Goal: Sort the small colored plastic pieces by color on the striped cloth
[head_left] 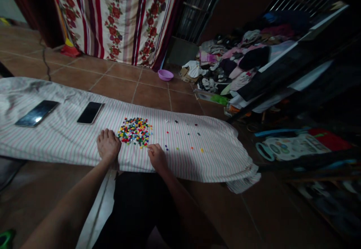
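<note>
A heap of tiny multicoloured pieces (135,130), too small to tell their kind, lies on a striped cloth (180,166). My left hand (108,144) rests flat on the cloth at the heap's left edge, its fingers stretched out and nothing in them. At the heap's lower right edge, my right hand (158,158) has thumb and fingers pinched together; what they hold, if anything, is too small to make out. Further right, small pieces sit apart in loose rows, among them a yellow piece (202,150), a red piece (167,132) and dark purple pieces (166,148).
A phone (90,113) and a larger dark-screened device (37,113) lie left of the heap on the cloth. Beyond, a purple basin (165,75) stands on the tiled floor before a flowered curtain (115,16). Piled clothes (225,61) fill the back right.
</note>
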### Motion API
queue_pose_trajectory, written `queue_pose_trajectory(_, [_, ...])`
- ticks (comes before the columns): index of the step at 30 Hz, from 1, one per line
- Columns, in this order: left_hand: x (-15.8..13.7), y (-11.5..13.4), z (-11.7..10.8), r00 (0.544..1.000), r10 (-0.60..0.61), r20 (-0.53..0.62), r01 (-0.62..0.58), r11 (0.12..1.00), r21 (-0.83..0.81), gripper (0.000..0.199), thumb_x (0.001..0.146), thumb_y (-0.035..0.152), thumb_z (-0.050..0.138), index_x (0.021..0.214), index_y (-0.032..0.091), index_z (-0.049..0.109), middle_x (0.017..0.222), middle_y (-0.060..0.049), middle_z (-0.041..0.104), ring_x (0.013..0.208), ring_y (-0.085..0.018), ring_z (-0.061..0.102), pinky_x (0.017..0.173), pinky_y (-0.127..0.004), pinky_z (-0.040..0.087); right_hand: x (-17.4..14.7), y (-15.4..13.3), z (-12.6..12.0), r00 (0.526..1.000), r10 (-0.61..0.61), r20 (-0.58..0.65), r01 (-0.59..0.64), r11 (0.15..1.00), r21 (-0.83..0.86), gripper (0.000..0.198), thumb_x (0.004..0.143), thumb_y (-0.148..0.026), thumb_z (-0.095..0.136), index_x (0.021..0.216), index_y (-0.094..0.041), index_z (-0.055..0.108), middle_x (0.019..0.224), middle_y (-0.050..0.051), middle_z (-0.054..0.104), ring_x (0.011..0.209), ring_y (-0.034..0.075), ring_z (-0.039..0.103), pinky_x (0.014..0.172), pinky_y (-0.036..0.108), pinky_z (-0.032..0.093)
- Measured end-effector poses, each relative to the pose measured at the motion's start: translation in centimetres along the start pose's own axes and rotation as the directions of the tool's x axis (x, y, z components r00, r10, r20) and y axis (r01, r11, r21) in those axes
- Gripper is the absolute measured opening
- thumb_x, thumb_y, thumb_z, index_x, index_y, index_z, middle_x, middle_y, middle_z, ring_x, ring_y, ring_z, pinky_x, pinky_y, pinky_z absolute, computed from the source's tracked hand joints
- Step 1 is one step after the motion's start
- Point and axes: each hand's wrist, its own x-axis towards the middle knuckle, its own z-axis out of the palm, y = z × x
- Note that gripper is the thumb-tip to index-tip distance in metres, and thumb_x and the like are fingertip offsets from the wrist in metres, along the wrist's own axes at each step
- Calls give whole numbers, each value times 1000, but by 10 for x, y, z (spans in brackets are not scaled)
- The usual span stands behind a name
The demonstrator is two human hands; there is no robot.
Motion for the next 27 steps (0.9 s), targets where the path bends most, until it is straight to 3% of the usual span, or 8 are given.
queue_pose_trajectory(13, [1,1,1,1000,-20,-6,20,1000,9,39,85,24,37,112,9,61,132,-20,58,133,-33,43,108,-49,32,13,-6,15,998,4,-61,-12,993,-119,11,86,-18,58,94,-20,65,93,3,66,78,15,61,77,25,47])
queue_pose_trajectory(27, [0,1,-3,1000,9,-23,-8,1000,26,40,86,26,34,111,8,60,128,-20,59,130,-32,44,107,-47,33,6,-4,20,987,-34,-157,20,996,-91,16,86,-18,53,95,-21,66,93,3,66,75,13,60,72,23,48])
